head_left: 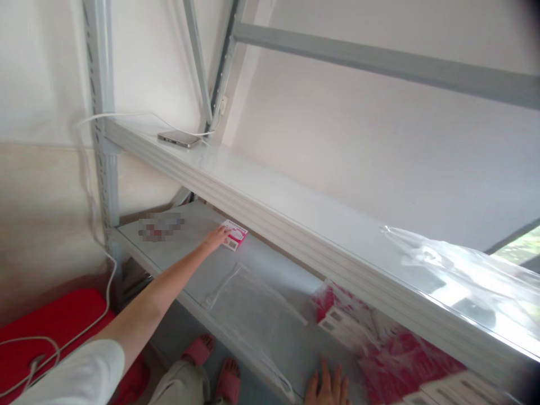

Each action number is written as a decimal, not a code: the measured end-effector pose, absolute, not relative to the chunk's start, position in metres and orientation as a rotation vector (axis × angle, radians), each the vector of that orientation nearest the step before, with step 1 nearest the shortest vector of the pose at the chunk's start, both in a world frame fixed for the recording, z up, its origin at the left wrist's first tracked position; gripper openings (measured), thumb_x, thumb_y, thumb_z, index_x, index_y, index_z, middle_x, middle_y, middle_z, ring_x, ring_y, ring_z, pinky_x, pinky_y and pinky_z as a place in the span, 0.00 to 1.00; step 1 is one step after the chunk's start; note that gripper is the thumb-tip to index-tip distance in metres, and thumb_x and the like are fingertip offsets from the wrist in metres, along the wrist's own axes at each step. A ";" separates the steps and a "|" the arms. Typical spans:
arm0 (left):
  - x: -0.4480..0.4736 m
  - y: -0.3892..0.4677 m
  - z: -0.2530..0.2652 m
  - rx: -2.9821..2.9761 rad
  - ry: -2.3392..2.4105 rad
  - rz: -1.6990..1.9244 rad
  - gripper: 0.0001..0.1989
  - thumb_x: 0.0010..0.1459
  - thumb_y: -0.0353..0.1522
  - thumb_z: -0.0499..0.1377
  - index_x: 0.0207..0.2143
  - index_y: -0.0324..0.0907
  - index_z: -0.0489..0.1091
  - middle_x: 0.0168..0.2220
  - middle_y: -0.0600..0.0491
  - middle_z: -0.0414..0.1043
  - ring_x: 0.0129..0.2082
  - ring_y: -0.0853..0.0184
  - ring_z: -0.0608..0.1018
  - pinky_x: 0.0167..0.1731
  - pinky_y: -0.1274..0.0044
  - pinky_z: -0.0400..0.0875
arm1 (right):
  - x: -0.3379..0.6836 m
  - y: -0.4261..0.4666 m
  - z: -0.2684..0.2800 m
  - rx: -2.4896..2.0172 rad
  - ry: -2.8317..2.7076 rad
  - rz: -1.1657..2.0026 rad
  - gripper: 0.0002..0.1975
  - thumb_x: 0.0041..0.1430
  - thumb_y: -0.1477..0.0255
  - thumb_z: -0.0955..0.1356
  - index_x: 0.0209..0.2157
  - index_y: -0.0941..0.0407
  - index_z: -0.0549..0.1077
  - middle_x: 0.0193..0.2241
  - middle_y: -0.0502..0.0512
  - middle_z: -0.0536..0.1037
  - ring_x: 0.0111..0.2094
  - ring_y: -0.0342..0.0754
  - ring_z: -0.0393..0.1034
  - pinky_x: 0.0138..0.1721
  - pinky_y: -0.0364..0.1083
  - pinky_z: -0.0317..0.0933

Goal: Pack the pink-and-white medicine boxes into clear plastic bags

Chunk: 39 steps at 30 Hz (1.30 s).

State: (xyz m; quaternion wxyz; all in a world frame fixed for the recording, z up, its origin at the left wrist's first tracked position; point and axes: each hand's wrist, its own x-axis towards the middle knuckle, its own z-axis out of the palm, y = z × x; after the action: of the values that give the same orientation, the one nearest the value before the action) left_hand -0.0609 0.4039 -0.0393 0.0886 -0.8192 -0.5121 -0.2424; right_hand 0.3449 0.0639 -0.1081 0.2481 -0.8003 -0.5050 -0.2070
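On the lower shelf, my left hand (218,235) reaches far out along my stretched arm. Its fingers are closed over the near-left edge of a small pink-and-white box (236,239) with a printed square code on it. At the bottom of the view, my right hand (327,388) rests with its fingers apart and nothing in it; its lower part is cut off. To its right are pink-and-white boxes in clear plastic wrap (405,360). An empty clear plastic bag (253,304) lies between my hands on the lower shelf.
A grey metal rack carries an upper shelf (270,185) above my hands. A thin grey device (179,138) with a white cable lies on it, and clear plastic (464,270) lies at its right. Below left is a red surface (71,320).
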 end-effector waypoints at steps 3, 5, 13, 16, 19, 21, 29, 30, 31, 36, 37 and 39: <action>-0.059 0.401 -0.032 -2.449 -1.557 -0.712 0.19 0.58 0.29 0.57 0.53 0.41 0.67 0.49 0.42 0.67 0.51 0.55 0.68 0.46 0.68 0.70 | 0.338 0.057 -0.096 -2.217 -1.434 -0.515 0.32 0.61 0.62 0.50 0.54 0.63 0.70 0.58 0.73 0.64 0.59 0.71 0.55 0.48 0.68 0.60; -0.059 0.393 -0.025 -2.437 -1.593 -0.706 0.21 0.59 0.31 0.58 0.55 0.43 0.65 0.51 0.42 0.66 0.52 0.55 0.67 0.46 0.67 0.69 | 0.332 0.053 -0.089 -2.205 -1.434 -0.509 0.30 0.60 0.63 0.50 0.54 0.61 0.70 0.57 0.70 0.65 0.60 0.69 0.55 0.50 0.67 0.59; -0.026 0.291 0.010 -2.493 -1.556 -0.789 0.21 0.65 0.42 0.49 0.51 0.37 0.67 0.49 0.40 0.68 0.50 0.54 0.70 0.49 0.67 0.62 | 0.315 0.044 -0.067 -2.001 -1.360 -0.553 0.26 0.61 0.66 0.54 0.49 0.63 0.72 0.57 0.72 0.63 0.58 0.65 0.56 0.52 0.62 0.56; -0.025 0.250 0.016 -2.638 -1.732 -0.643 0.26 0.65 0.47 0.46 0.32 0.37 0.73 0.31 0.43 0.73 0.36 0.57 0.74 0.40 0.71 0.64 | 0.306 0.038 -0.065 -2.003 -1.301 -0.509 0.27 0.64 0.62 0.53 0.44 0.62 0.75 0.47 0.71 0.71 0.47 0.61 0.66 0.47 0.58 0.59; -0.039 0.226 0.016 -2.653 -1.922 -0.593 0.31 0.63 0.51 0.46 0.21 0.38 0.71 0.22 0.46 0.70 0.29 0.60 0.74 0.34 0.74 0.63 | 0.287 0.026 -0.059 -2.032 -1.411 -0.426 0.30 0.65 0.57 0.51 0.39 0.61 0.76 0.38 0.68 0.75 0.40 0.58 0.68 0.41 0.55 0.60; -0.051 0.217 0.012 -2.764 -2.017 -0.494 0.32 0.60 0.53 0.48 0.15 0.39 0.68 0.17 0.49 0.67 0.23 0.63 0.72 0.30 0.75 0.62 | 0.273 0.018 -0.054 -2.042 -1.546 -0.350 0.28 0.64 0.53 0.53 0.41 0.57 0.75 0.38 0.65 0.75 0.40 0.58 0.68 0.40 0.54 0.60; -0.069 0.201 -0.010 -3.102 -2.130 -0.511 0.13 0.50 0.41 0.61 0.23 0.40 0.73 0.18 0.55 0.71 0.18 0.71 0.70 0.22 0.81 0.57 | 0.255 0.028 -0.056 -1.639 -1.751 0.162 0.16 0.62 0.63 0.60 0.39 0.55 0.75 0.36 0.58 0.75 0.38 0.50 0.72 0.42 0.49 0.66; -0.071 0.202 -0.011 -3.152 -2.155 -0.527 0.12 0.49 0.40 0.61 0.24 0.39 0.73 0.20 0.55 0.72 0.19 0.72 0.71 0.22 0.82 0.58 | 0.252 0.032 -0.056 -1.604 -1.754 0.205 0.15 0.62 0.65 0.60 0.37 0.55 0.75 0.35 0.58 0.75 0.36 0.49 0.73 0.41 0.48 0.67; -0.074 0.203 -0.013 -3.188 -2.181 -0.550 0.12 0.49 0.39 0.61 0.24 0.39 0.73 0.21 0.54 0.73 0.19 0.72 0.71 0.22 0.82 0.59 | 0.249 0.036 -0.055 -1.574 -1.759 0.238 0.14 0.61 0.66 0.60 0.36 0.55 0.75 0.34 0.57 0.75 0.35 0.49 0.73 0.40 0.47 0.67; -0.104 0.210 -0.018 -3.055 -2.293 -0.741 0.12 0.50 0.40 0.59 0.25 0.39 0.70 0.21 0.54 0.73 0.19 0.71 0.71 0.21 0.82 0.59 | 0.222 0.055 -0.042 -1.479 -1.836 0.292 0.13 0.59 0.70 0.59 0.35 0.55 0.75 0.34 0.57 0.76 0.37 0.49 0.73 0.40 0.46 0.67; -0.113 0.211 -0.019 -2.999 -2.304 -0.785 0.13 0.51 0.40 0.59 0.26 0.39 0.70 0.21 0.54 0.72 0.19 0.71 0.71 0.21 0.82 0.59 | 0.215 0.059 -0.039 -1.473 -1.852 0.290 0.13 0.59 0.71 0.59 0.35 0.55 0.75 0.34 0.57 0.76 0.37 0.49 0.73 0.40 0.46 0.67; -0.131 0.210 -0.020 -2.893 -2.328 -0.833 0.14 0.53 0.42 0.58 0.26 0.39 0.68 0.21 0.55 0.72 0.19 0.70 0.71 0.21 0.81 0.58 | 0.202 0.070 -0.035 -1.461 -1.884 0.282 0.13 0.59 0.72 0.59 0.35 0.56 0.75 0.34 0.57 0.76 0.37 0.49 0.72 0.41 0.47 0.66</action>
State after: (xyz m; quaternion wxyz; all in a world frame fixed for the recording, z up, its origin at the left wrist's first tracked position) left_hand -0.1312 0.2104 -0.0195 -0.3259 -0.7187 -0.5783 -0.2069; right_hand 0.2017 0.0696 -0.0351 0.3619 -0.5673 -0.7316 0.1095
